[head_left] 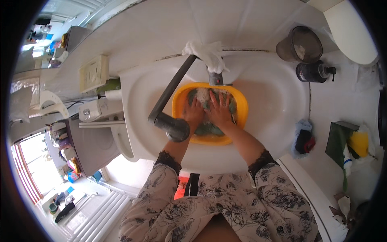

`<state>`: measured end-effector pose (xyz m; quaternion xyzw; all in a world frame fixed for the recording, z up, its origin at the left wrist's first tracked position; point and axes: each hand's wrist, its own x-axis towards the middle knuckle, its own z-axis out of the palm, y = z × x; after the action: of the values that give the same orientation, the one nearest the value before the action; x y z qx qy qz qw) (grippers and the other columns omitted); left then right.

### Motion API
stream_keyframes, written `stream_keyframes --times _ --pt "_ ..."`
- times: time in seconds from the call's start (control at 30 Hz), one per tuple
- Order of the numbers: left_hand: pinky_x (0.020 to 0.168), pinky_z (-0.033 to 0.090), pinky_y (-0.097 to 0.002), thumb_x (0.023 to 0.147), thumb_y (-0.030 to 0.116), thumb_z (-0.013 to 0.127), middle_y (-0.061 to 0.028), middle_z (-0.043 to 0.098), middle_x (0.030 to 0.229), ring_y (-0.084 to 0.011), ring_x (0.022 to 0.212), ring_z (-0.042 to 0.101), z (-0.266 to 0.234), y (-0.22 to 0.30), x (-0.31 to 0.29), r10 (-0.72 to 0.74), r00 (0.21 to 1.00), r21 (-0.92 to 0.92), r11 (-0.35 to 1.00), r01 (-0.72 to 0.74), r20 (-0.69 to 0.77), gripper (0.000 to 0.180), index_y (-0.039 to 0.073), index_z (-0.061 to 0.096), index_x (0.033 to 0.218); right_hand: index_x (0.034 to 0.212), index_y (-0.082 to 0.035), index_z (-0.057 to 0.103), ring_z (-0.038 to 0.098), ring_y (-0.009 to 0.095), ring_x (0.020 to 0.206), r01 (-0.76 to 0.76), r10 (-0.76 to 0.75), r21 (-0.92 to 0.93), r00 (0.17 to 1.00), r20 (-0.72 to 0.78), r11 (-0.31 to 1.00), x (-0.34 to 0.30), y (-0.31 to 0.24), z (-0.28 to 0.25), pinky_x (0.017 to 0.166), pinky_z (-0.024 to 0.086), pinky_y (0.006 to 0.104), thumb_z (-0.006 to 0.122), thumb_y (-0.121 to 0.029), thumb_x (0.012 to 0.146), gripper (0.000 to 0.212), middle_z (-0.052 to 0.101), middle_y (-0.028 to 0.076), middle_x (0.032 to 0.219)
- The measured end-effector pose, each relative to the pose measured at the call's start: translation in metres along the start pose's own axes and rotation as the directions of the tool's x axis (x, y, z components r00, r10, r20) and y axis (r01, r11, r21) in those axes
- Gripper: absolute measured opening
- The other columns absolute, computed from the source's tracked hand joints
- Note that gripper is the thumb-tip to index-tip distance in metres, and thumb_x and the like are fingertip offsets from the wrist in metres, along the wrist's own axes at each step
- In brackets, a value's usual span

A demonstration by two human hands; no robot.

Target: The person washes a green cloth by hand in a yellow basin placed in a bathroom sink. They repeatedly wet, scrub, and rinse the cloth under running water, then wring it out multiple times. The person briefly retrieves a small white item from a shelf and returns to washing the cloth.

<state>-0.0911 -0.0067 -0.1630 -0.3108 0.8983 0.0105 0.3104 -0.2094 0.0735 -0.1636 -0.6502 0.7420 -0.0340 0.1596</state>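
Note:
A yellow basin [242, 105] stands in the white sink and holds a wet greenish cloth [209, 130] with pale suds around it. Both of my hands are down in the basin, side by side. My left hand [194, 113] lies on the cloth with its fingers stretched forward. Close beside it, my right hand [219, 110] presses flat with fingers spread. Neither hand grips anything. A dark grey jointed faucet [169, 97] reaches over the basin's left side, and its round end hides part of my left wrist. White material [207, 52] is draped over the faucet's base.
Right of the sink stand a dark translucent bin [300, 44] and a black pump bottle [314, 71]. A crumpled blue and black cloth [303, 139] rests on the right rim. Farther right is a green box [338, 141]. A cream plastic rack [93, 74] sits on the left.

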Motion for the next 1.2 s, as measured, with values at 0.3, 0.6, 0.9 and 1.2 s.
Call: stream_keyframes --times 0.3,0.6,0.9,1.2 --pt "0.1 0.026 -0.0481 0.067 0.039 0.069 -0.016 0.032 0.136 -0.032 0.127 0.028 0.006 -0.02 -0.028 0.039 0.965 -0.534 0.827 -0.176 -0.259 0.072 0.007 0.043 0.126 0.102 -0.008 0.061 0.035 0.033 0.121 0.152 -0.133 0.141 0.981 -0.139 0.978 0.002 0.01 -0.006 0.101 0.02 0.0537 0.04 -0.032 0.09 0.034 0.032 0.009 0.137" --pt "0.104 0.028 -0.0371 0.052 0.022 0.082 -0.0132 0.015 0.144 -0.0302 0.13 0.023 -0.016 -0.019 -0.12 -0.149 0.94 -0.819 0.545 -0.18 -0.306 0.113 0.009 0.011 0.14 0.084 -0.002 0.059 0.058 0.027 0.081 -0.149 0.248 0.83 0.969 0.013 0.538 -0.064 -0.017 -0.198 0.075 0.046 0.0365 0.036 -0.046 0.092 0.05 0.061 0.01 0.082" --pt "0.101 0.013 -0.0614 0.042 0.041 0.085 -0.0114 -0.003 0.146 -0.036 0.134 0.0 -0.062 0.031 -0.134 -0.242 0.887 -0.875 0.395 -0.281 -0.394 0.137 0.015 -0.006 0.14 0.104 -0.002 0.052 0.055 0.021 0.091 0.207 0.504 0.926 0.863 -0.021 -0.316 -0.101 -0.067 -0.367 0.083 0.044 0.0358 0.049 -0.043 0.088 0.044 0.055 0.008 0.101" --pt "0.087 0.043 -0.0311 0.079 0.03 0.063 -0.0101 0.055 0.112 -0.0168 0.1 0.054 -0.076 0.028 -0.087 -0.155 0.913 -0.695 -0.605 -0.39 -0.377 0.059 0.005 0.039 0.127 0.105 -0.004 0.052 0.051 0.019 0.097 0.373 0.419 0.832 0.888 -0.191 -0.41 -0.135 -0.067 -0.398 0.087 0.041 0.035 0.047 -0.04 0.09 0.04 0.053 0.006 0.103"
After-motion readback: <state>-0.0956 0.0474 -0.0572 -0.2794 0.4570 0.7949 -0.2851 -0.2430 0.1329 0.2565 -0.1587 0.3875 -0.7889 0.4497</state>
